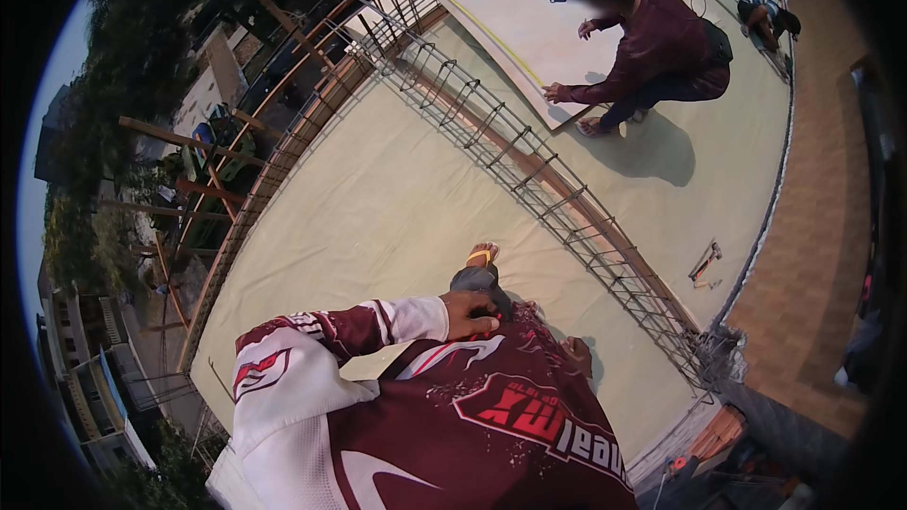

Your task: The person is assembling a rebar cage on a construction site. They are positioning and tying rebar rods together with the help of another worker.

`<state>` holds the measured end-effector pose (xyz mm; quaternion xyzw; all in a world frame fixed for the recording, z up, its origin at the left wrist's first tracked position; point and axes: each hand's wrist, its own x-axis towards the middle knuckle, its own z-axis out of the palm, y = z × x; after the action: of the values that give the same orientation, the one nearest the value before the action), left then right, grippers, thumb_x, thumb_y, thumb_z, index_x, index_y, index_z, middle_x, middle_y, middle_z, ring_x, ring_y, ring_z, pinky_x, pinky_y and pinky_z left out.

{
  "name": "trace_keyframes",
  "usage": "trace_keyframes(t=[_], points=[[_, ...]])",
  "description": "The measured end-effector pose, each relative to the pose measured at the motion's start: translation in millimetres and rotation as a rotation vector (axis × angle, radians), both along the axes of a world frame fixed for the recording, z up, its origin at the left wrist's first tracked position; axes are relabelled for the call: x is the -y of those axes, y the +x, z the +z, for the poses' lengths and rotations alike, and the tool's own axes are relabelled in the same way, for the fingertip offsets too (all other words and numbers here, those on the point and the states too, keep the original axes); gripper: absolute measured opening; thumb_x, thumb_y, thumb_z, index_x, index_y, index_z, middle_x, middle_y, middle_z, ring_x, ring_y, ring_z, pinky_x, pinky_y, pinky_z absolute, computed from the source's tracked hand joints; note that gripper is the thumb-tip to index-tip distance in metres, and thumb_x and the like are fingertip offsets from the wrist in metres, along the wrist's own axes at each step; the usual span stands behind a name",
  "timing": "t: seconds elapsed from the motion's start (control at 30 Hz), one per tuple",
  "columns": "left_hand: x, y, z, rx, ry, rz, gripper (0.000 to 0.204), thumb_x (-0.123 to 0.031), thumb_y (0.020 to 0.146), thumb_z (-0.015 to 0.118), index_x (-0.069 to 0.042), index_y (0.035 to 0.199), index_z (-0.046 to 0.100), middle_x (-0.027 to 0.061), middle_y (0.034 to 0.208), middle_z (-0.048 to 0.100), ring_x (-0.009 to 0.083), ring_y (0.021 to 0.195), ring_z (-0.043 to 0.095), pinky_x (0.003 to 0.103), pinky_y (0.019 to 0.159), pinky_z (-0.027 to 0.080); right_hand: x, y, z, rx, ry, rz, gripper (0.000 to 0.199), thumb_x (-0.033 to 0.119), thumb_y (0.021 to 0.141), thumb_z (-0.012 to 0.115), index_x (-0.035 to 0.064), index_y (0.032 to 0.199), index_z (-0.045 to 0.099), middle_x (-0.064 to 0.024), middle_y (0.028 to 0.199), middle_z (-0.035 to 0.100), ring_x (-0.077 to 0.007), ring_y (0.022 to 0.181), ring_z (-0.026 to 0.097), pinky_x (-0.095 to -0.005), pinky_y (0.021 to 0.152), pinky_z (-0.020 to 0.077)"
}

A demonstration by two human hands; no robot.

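The left hand [470, 314], fingers curled, is beside dark cloth trousers [474, 280]; whether it grips anything I cannot tell, and the right hand cannot be made out. Beneath spreads a wrinkled cream sheet [312, 217]. Ahead and rightward of the left hand runs a long rebar cage [546, 166], thin rods with squared hoops; beyond it, a co-worker [666, 42] crouches at a flat, pale panel [543, 9].

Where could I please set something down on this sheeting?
Bare sheeting stretches beyond the left hand, left of the rebar cage; another patch lies between the cage and orange-handled tool. Crowded: the plywood board, with co-worker and yellow tape.
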<state>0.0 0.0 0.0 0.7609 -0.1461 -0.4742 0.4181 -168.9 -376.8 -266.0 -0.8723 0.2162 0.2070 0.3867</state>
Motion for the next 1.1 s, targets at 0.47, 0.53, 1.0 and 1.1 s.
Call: trace_keyframes(t=[0.47, 0.53, 1.0, 1.1], points=[[-20, -24, -20, -1.198, -0.146, 0.637, 0.049, -0.051, 0.098, 0.054, -0.006, 0.112, 0.069, 0.011, 0.095, 0.075, 0.0194, 0.075, 0.072, 0.033, 0.07, 0.06, 30, -15, -21, -0.176, -0.017, -0.407, 0.046, 0.037, 0.086, 0.069, 0.0023, 0.116, 0.068, -0.0215, 0.122, 0.066, -0.0365, 0.115, 0.063, -0.0415, 0.099, 0.0495], [-22, -17, -24, -1.307, -0.167, 0.639, 0.045, -0.048, 0.099, 0.054, -0.006, 0.111, 0.069, 0.0095, 0.097, 0.075, 0.0187, 0.08, 0.071, 0.032, 0.074, 0.059, 22, -10, -1, -0.138, -0.041, -0.42, 0.045, 0.036, 0.086, 0.066, 0.0032, 0.117, 0.067, -0.0204, 0.122, 0.066, -0.0373, 0.116, 0.061, -0.0416, 0.1, 0.0487], [-2, 44, -52, -1.261, 0.035, 0.395, 0.038, -0.046, 0.098, 0.056, -0.011, 0.105, 0.069, 0.0047, 0.093, 0.073, 0.0146, 0.074, 0.067, 0.032, 0.068, 0.055, -52, -49, 32, -0.334, 0.018, -0.597, 0.051, 0.04, 0.087, 0.062, 0.002, 0.121, 0.065, -0.0199, 0.124, 0.065, -0.0362, 0.118, 0.06, -0.0427, 0.103, 0.0467], [-3, 52, -50, -1.254, 0.058, 0.359, 0.036, -0.046, 0.098, 0.056, -0.012, 0.103, 0.069, 0.0037, 0.092, 0.072, 0.0138, 0.072, 0.066, 0.032, 0.067, 0.054, -63, -78, 16, -0.37, -0.003, -0.662, 0.052, 0.041, 0.086, 0.064, 0.0008, 0.12, 0.065, -0.0204, 0.123, 0.066, -0.0365, 0.118, 0.06, -0.0432, 0.103, 0.0465]])
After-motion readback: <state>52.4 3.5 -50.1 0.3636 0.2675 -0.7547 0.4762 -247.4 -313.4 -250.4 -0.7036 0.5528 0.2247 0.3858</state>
